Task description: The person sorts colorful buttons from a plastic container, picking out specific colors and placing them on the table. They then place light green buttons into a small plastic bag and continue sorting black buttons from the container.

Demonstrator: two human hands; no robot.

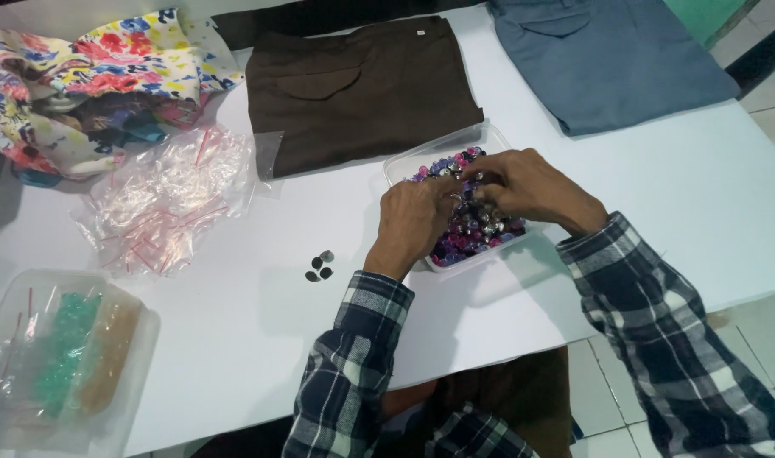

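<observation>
While both hands work inside it, one clear plastic tray point(404, 161) sits near the middle of the white bench point(659, 212), its long axis running from the near edge slantwise toward the far left. It is full of small purple, pink and silver beads point(468, 233), too many to count. The left hand point(413, 216) and the right hand point(523, 187) meet over the beads, fingers curled and pinching among them; what exactly each grips I cannot tell. Four small dark beads point(319, 265) lie loose just left of the tray. Two folded garments lie along the far edge, one brown point(362, 85), one blue point(608, 59). Floral cloth point(90, 76) fills the far left corner, with clear little bags point(162, 203) beside it. A second clear tray point(141, 339) at the near left corner holds bagged green and tan beads.
</observation>
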